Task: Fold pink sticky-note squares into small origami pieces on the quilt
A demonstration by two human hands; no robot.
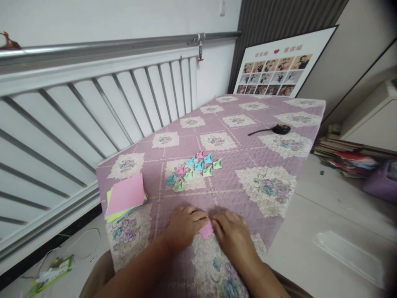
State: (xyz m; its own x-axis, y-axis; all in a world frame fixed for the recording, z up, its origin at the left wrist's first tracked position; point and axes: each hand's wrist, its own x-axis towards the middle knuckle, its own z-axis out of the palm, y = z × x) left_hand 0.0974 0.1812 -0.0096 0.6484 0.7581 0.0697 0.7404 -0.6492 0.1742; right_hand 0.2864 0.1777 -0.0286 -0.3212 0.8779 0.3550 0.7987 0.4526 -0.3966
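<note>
A small folded piece of pink paper [206, 230] lies on the tablecloth near the front edge, between my two hands. My left hand [186, 223] presses its fingers on the paper's left side. From the right, my right hand [231, 227] pinches the paper's other edge with curled fingers. Beyond them, several small folded paper pieces in green, blue and pink stand in slanting rows, among them a green folded paper piece [178, 186]. A stack of square coloured paper [127, 194], pink on top, rests at the table's left edge.
The table wears a purple floral cloth [226, 182]. A black object with a thin tail [281, 129] lies toward the far right. A white radiator [124, 107] borders the left side, and a photo board [279, 66] leans behind the table.
</note>
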